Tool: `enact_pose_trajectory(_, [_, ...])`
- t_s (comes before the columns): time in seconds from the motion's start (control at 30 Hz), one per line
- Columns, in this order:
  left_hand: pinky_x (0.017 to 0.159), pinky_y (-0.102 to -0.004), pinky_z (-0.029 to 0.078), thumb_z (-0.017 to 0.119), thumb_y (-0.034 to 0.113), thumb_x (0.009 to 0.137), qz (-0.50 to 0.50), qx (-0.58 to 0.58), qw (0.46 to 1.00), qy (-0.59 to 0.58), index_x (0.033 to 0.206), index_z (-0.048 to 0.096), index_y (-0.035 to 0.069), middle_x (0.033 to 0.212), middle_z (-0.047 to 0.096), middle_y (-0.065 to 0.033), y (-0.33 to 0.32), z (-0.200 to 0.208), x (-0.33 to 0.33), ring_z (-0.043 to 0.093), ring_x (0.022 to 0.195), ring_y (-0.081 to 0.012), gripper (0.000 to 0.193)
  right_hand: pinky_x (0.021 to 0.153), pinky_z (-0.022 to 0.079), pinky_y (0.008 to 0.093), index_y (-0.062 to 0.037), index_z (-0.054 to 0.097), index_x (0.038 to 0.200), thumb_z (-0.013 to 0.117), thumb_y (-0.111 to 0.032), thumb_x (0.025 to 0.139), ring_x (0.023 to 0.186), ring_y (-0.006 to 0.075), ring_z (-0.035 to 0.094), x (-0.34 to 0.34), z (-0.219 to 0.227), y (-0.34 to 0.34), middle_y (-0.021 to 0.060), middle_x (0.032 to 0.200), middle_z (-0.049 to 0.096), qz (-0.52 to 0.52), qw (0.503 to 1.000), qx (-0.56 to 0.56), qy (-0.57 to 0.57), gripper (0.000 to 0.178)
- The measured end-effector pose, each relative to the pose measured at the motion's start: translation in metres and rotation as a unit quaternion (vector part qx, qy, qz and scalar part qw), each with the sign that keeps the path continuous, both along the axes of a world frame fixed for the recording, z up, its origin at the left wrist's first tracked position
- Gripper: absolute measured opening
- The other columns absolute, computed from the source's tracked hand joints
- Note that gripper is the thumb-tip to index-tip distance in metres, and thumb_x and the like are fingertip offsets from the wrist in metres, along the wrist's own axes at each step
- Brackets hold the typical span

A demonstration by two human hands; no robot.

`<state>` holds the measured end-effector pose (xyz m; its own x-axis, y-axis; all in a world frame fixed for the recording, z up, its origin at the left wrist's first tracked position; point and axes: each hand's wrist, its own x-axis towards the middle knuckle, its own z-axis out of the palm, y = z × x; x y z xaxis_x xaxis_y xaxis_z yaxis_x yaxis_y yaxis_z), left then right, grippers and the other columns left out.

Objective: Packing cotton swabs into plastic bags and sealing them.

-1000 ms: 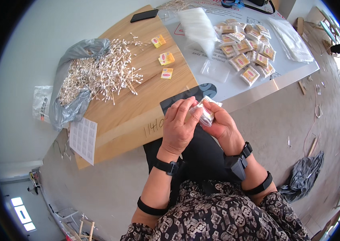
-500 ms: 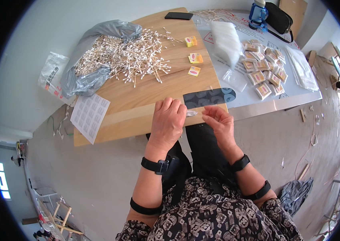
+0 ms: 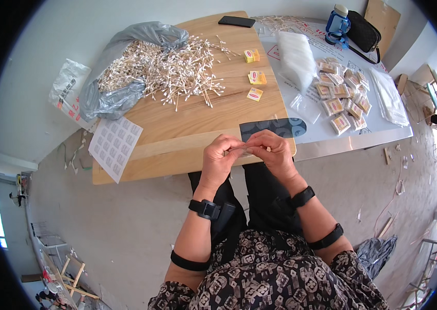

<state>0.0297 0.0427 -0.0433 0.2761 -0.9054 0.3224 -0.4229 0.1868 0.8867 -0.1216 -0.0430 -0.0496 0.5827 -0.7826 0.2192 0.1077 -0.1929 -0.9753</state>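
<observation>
At the front edge of the wooden table (image 3: 167,139), my left hand (image 3: 218,163) and my right hand (image 3: 276,156) meet fingertip to fingertip. Both pinch a small piece of clear plastic film (image 3: 245,148), possibly a little bag; fingers cover most of it. Just beyond them lies a dark patterned strip (image 3: 297,127) with a rounded end. Loose cotton swabs (image 3: 182,67) spill from a grey plastic bag (image 3: 107,108) at the far left. Small yellow printed cards (image 3: 257,77) lie in a row of stacks past my right hand.
Right of the wood, a silvery surface (image 3: 352,142) bears swab packs (image 3: 339,124), a stack of clear bags (image 3: 296,57) and flat plastic sleeves (image 3: 388,98). Behind stand a blue bottle (image 3: 337,23) and black pouch (image 3: 364,31). A phone (image 3: 236,21) and label sheet (image 3: 116,147) lie on the wood.
My right hand has come left to meet my left hand, and both now pinch the clear film. The left hand has turned, bringing its thumb and fingertips into view.
</observation>
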Motion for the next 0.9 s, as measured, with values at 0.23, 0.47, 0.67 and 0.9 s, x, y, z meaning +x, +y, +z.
enact_pose_trajectory(0.23, [0.071,-0.0229,0.046,0.067,-0.004,0.081,-0.025,0.049,0.993,0.106,0.085,0.063,-0.001,0.091,0.06,-0.0023,-0.008,-0.005,0.007,0.056,0.08,-0.0083,0.007,0.066,0.045,0.0289,-0.0025,0.069,0.082,0.074,-0.002,0.075,0.076,0.0182,0.057,-0.002,0.001,-0.01,0.0057,0.083,0.064,0.009,0.998,-0.058,0.036,0.008])
enact_pose_trajectory(0.47, [0.06,-0.026,0.044,0.066,-0.001,0.082,0.079,0.017,0.992,-0.092,0.08,0.056,0.0,0.078,0.057,-0.0002,-0.028,-0.009,0.0,0.052,0.067,-0.0083,0.01,0.064,0.045,0.029,-0.0005,0.067,0.077,0.07,0.0,0.074,0.072,0.0184,0.058,0.013,0.007,-0.008,0.0073,0.076,0.063,-0.089,0.993,-0.076,0.023,0.004])
enact_pose_trajectory(0.67, [0.059,-0.0246,0.042,0.066,0.002,0.083,0.051,0.092,0.993,0.05,0.08,0.058,0.001,0.072,0.057,0.0004,-0.02,-0.008,-0.001,0.048,0.067,-0.0051,0.008,0.062,0.044,0.0249,0.0015,0.068,0.081,0.07,-0.001,0.078,0.068,0.0112,0.057,0.007,-0.009,-0.014,0.0037,0.075,0.065,-0.036,0.997,0.068,0.0,0.005])
enact_pose_trajectory(0.9, [0.057,-0.0209,0.038,0.07,0.003,0.078,0.044,0.107,0.975,0.19,0.078,0.06,0.003,0.072,0.057,0.0035,-0.023,-0.011,-0.003,0.047,0.064,-0.0039,0.01,0.063,0.044,0.0224,0.0018,0.069,0.083,0.07,0.0,0.08,0.069,0.0072,0.056,0.001,-0.003,-0.011,0.0014,0.077,0.067,-0.019,0.98,0.197,-0.003,0.003])
